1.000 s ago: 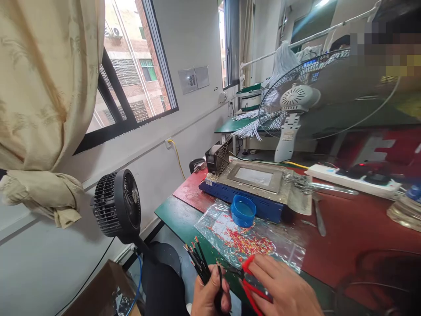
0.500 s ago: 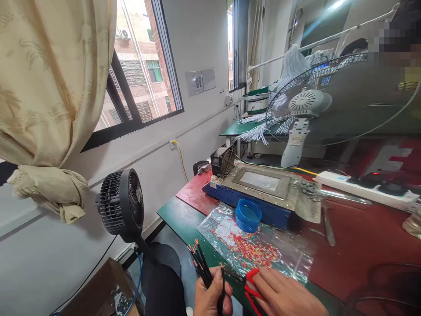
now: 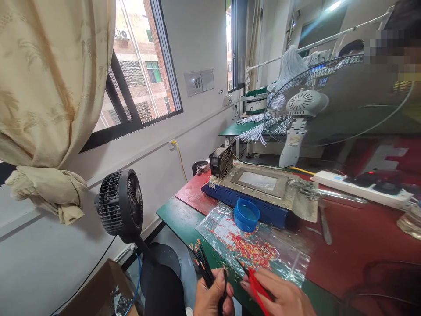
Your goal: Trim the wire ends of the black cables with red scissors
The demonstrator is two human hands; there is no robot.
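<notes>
Blue cup (image 3: 246, 215) holds liquid, touching littered plastic bag (image 3: 279, 254).

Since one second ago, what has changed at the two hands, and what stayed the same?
The right hand closed the red-handled cutters: the handles, spread apart earlier, now lie together, and the tip has drawn away from the wire end. The left hand still grips the bundle of black wires. The plastic bag with red bits, blue cap and fans have not moved.
</notes>
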